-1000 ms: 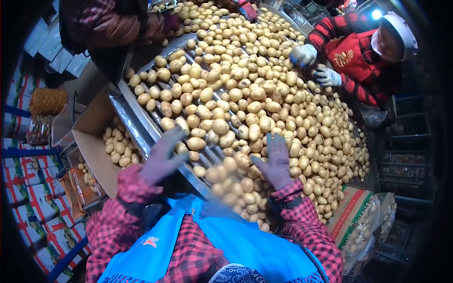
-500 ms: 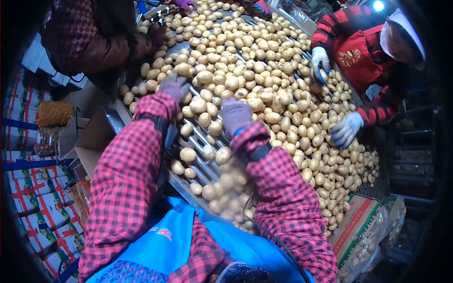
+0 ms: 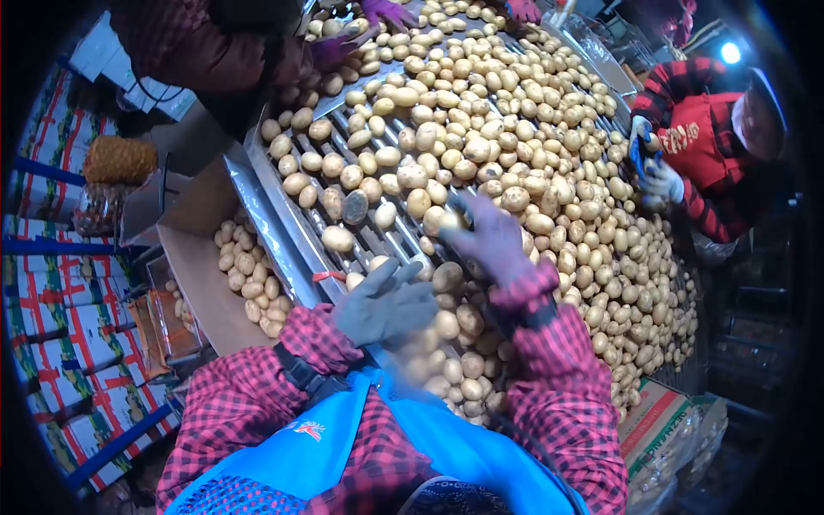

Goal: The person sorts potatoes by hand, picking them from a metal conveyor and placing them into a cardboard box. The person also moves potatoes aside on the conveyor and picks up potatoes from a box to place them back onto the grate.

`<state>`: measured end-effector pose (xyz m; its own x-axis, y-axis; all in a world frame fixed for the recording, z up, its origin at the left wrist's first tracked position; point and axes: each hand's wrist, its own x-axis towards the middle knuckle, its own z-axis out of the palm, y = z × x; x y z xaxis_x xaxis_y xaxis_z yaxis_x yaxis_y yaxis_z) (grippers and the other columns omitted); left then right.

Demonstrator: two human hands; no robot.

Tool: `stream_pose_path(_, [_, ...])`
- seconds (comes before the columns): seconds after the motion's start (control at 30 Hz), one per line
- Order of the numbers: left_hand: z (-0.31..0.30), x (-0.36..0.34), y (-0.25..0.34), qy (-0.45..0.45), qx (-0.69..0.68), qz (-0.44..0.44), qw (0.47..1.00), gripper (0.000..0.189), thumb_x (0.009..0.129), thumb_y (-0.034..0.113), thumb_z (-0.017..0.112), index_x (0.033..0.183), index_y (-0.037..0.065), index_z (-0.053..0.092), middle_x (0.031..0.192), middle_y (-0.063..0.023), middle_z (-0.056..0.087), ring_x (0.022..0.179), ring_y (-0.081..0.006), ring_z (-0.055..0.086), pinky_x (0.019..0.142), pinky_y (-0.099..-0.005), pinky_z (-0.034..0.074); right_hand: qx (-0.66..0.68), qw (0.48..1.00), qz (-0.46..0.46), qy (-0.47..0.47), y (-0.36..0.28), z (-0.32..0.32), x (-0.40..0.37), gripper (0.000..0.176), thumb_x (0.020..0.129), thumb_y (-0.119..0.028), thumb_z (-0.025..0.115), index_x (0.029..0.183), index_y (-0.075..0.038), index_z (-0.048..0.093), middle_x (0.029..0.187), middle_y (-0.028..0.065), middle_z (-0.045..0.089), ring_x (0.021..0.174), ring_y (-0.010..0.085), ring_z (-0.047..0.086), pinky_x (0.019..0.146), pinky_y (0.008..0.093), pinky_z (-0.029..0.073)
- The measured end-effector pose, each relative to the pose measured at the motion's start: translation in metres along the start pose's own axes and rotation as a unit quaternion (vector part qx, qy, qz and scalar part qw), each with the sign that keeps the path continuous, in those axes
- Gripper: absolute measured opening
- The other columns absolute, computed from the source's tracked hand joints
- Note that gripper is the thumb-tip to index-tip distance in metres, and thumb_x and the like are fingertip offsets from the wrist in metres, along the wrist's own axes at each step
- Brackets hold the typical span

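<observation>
My left hand (image 3: 386, 305), in a grey glove, is held palm-up near the lower edge of the roller table (image 3: 287, 202), fingers spread and nothing in it. Farther right, my right hand (image 3: 496, 240), in a purple glove, reaches over the potatoes (image 3: 515, 197) with thumb and fingers apart. A pale potato (image 3: 448, 221) shows between its thumb and fingertips. A dark, discoloured potato (image 3: 354, 206) lies on the rollers to the left. Blurred potatoes (image 3: 416, 352) lie below my hands, close to my blue apron (image 3: 322, 429).
At left stands a cardboard box (image 3: 184, 257) holding potatoes. A co-worker in a red apron (image 3: 699, 137) stands at right; another person's dark sleeve (image 3: 249, 60) reaches in at upper left. Printed cartons (image 3: 64, 318) are stacked far left, and a cardboard box (image 3: 657, 421) sits lower right.
My left hand has drawn back from the rollers towards my body and turned palm-up. My right hand has shifted right in view. The view has swung left, showing the box of potatoes.
</observation>
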<state>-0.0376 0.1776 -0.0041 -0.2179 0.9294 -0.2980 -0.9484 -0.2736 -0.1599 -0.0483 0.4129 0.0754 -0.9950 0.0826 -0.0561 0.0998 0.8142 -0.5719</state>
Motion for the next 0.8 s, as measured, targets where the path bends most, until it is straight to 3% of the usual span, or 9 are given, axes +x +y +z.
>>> stream_pose_path(0.13, [-0.023,-0.001,-0.004,-0.044,0.002,-0.006,0.999,0.052,0.1,0.026,0.051,0.147,0.008,0.036,0.142,-0.017,0.046,0.131,-0.0285,0.046,0.112,-0.0433,0.037,0.062,0.985,-0.158,-0.022,-0.012,0.014,-0.055,0.052,0.081,-0.034,0.074,0.123,-0.008,0.062,0.113,0.0161,0.066,0.103,0.0324,0.064,0.09,0.0407,0.051])
stream_pose_path(0.33, [0.01,-0.044,0.007,-0.052,0.278,0.039,0.958,0.063,0.092,0.003,0.061,0.148,0.0,0.033,0.145,-0.014,0.046,0.129,-0.02,0.048,0.108,-0.0323,0.04,-0.216,0.956,0.103,0.168,0.08,0.017,0.02,0.061,0.085,-0.044,0.067,0.13,-0.004,0.054,0.134,0.0264,0.051,0.134,0.0417,0.037,0.111,0.0509,0.028])
stream_pose_path(0.37, [0.022,-0.047,0.006,-0.018,0.363,0.087,0.927,0.057,0.095,0.003,0.057,0.147,0.0,0.035,0.138,-0.0158,0.05,0.117,-0.021,0.055,0.098,-0.0326,0.047,-0.298,0.921,0.189,0.164,0.085,0.028,0.025,0.066,0.084,-0.049,0.065,0.132,-0.005,0.052,0.136,0.0264,0.048,0.137,0.0423,0.031,0.113,0.0531,0.022])
stream_pose_path(0.43, [0.028,-0.043,0.006,0.007,0.579,0.189,0.793,0.049,0.098,0.003,0.052,0.145,-0.001,0.039,0.133,-0.0196,0.053,0.105,-0.0226,0.062,0.087,-0.0328,0.055,-0.206,0.971,0.044,0.113,0.066,0.056,0.014,0.068,0.077,-0.053,0.067,0.127,-0.008,0.054,0.136,0.0235,0.046,0.131,0.0412,0.037,0.11,0.0515,0.029])
stream_pose_path(0.5, [0.008,-0.039,0.014,0.089,0.266,0.131,0.951,0.049,0.097,0.011,0.055,0.141,-0.004,0.041,0.137,-0.0247,0.05,0.112,-0.03,0.061,0.093,-0.0374,0.055,-0.146,0.986,0.008,-0.074,0.024,0.07,-0.009,0.067,0.073,-0.053,0.07,0.122,-0.01,0.055,0.128,0.0213,0.049,0.124,0.0409,0.043,0.104,0.0547,0.034])
stream_pose_path(0.53, [0.021,-0.04,0.017,0.091,0.184,0.118,0.971,0.042,0.095,-0.001,0.051,0.136,-0.009,0.042,0.135,-0.0228,0.051,0.115,-0.0288,0.06,0.092,-0.0374,0.055,-0.176,0.981,-0.074,0.045,0.012,0.091,-0.037,0.073,0.072,-0.053,0.072,0.128,-0.01,0.053,0.132,0.0212,0.045,0.125,0.0429,0.042,0.103,0.0543,0.035])
stream_pose_path(0.6, [0.025,-0.044,0.017,0.1,0.245,0.152,0.952,0.045,0.093,-0.001,0.053,0.136,-0.01,0.043,0.134,-0.0255,0.051,0.11,-0.0301,0.062,0.091,-0.0378,0.055,-0.066,0.989,-0.075,-0.113,-0.014,0.067,-0.067,0.078,0.074,-0.049,0.073,0.137,-0.012,0.047,0.143,0.0212,0.037,0.133,0.0456,0.034,0.105,0.053,0.035])
stream_pose_path(0.63, [0.015,-0.044,0.012,0.13,0.39,0.203,0.889,0.047,0.092,0.003,0.053,0.136,-0.011,0.041,0.133,-0.0265,0.052,0.105,-0.0311,0.064,0.092,-0.0395,0.053,-0.065,0.99,-0.098,-0.078,-0.008,0.066,-0.078,0.073,0.075,-0.045,0.073,0.136,-0.012,0.049,0.14,0.0208,0.041,0.13,0.044,0.038,0.103,0.0519,0.038])
stream_pose_path(0.8, [0.01,-0.058,0.035,0.056,0.333,0.084,0.938,0.044,0.095,0.01,0.049,0.134,-0.011,0.045,0.126,-0.0227,0.057,0.101,-0.0286,0.065,0.088,-0.039,0.053,-0.069,0.988,-0.056,0.126,0.05,0.004,-0.045,0.048,0.082,-0.026,0.072,0.122,-0.003,0.06,0.127,0.0223,0.058,0.122,0.0364,0.053,0.104,0.0455,0.042])
